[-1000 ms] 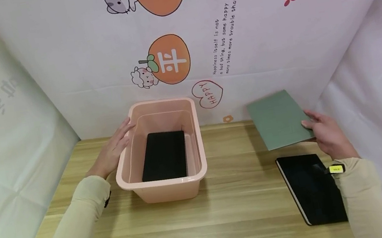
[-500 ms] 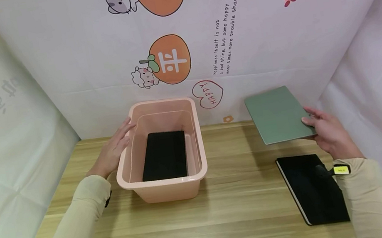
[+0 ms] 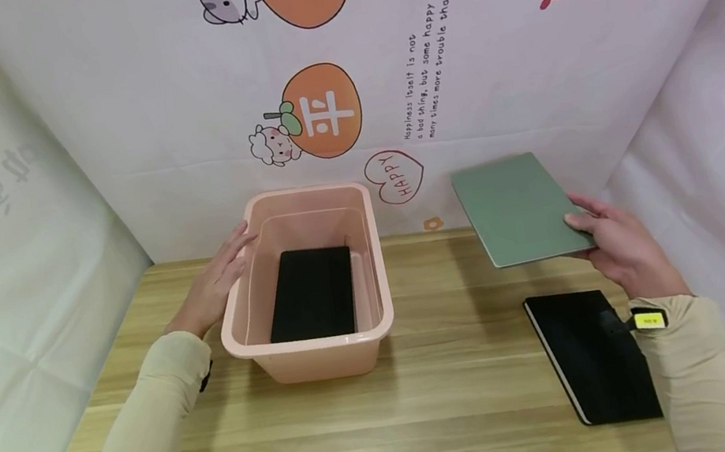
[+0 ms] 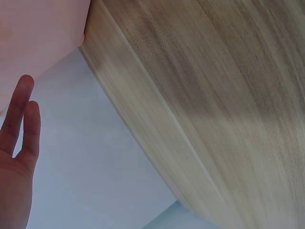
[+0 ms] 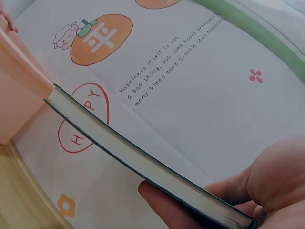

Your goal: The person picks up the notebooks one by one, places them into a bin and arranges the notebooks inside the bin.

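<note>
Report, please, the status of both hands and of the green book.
Right hand holds green book above table. Left hand at side of pink bin. Flat black item inside; no object seen between book and bin.

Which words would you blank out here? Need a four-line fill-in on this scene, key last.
The book in the right grip has a ____ cover.
The flat item inside the pink bin is coloured ____.
In the head view, the left grip is at the bin's ____ side.
The word inside the red heart is ____.

Missing words: green; black; left; HAPPY.
</note>
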`<state>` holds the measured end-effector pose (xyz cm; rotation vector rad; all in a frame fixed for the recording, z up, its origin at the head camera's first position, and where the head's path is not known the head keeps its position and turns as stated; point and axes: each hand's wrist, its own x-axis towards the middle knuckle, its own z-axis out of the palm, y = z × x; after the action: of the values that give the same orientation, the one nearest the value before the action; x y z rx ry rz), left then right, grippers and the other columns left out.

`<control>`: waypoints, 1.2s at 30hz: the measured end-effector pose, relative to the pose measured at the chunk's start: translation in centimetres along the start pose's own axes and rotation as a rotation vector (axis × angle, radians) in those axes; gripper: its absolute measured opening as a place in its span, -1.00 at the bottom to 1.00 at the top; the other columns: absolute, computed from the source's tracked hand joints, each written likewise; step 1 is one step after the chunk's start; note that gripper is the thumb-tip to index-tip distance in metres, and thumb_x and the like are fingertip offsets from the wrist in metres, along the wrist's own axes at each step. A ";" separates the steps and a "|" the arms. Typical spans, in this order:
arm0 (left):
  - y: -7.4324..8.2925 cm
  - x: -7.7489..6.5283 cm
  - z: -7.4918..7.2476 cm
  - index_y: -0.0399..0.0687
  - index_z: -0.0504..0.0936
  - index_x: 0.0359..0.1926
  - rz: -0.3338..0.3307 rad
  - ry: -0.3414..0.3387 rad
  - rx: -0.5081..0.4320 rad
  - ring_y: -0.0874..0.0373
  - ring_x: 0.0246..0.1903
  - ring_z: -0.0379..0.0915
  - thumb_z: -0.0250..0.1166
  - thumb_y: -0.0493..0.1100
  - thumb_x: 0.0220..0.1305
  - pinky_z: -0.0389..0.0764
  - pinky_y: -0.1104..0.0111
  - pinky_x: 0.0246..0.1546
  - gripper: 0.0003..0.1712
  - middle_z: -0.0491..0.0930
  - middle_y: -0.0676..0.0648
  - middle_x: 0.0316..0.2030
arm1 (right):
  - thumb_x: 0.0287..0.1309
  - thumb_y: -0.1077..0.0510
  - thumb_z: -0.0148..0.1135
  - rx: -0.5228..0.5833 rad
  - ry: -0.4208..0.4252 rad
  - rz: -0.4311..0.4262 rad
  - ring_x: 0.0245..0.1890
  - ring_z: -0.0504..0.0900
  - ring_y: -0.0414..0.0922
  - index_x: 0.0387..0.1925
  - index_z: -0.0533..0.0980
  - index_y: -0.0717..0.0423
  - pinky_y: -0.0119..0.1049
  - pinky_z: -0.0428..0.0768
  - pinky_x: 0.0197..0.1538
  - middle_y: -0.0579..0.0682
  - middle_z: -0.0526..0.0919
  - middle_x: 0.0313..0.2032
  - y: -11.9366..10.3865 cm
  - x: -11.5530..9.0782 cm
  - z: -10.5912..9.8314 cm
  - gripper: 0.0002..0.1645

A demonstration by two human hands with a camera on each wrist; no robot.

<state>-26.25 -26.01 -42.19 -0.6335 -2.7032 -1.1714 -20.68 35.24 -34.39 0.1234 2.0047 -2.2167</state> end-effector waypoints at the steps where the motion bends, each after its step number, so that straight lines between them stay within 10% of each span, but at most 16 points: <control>1: 0.0 0.0 0.0 0.29 0.22 0.56 0.000 0.001 -0.001 0.02 0.64 -0.14 -0.17 0.11 0.65 0.00 -0.26 0.53 -0.45 -0.09 0.26 0.64 | 0.49 0.08 0.11 0.004 -0.006 -0.001 -0.10 0.65 -0.38 0.65 -0.23 -0.03 -0.41 0.70 -0.14 -0.26 0.35 0.08 -0.1 0.0 0.1 -0.03; 36: -0.1 0.0 0.0 0.22 0.22 0.56 0.002 0.001 -0.008 0.05 0.63 -0.13 -0.17 0.10 0.65 0.02 -0.23 0.54 -0.44 -0.10 0.30 0.63 | 0.49 0.10 0.12 0.049 -0.086 -0.053 -0.06 0.64 -0.33 0.65 -0.15 -0.05 -0.44 0.70 -0.12 -0.20 0.33 0.14 -2.5 -1.5 5.8 -0.07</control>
<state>-26.33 -26.09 -42.27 -0.6361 -2.6983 -1.1818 -19.43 29.83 -31.07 -0.0194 1.9319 -2.2632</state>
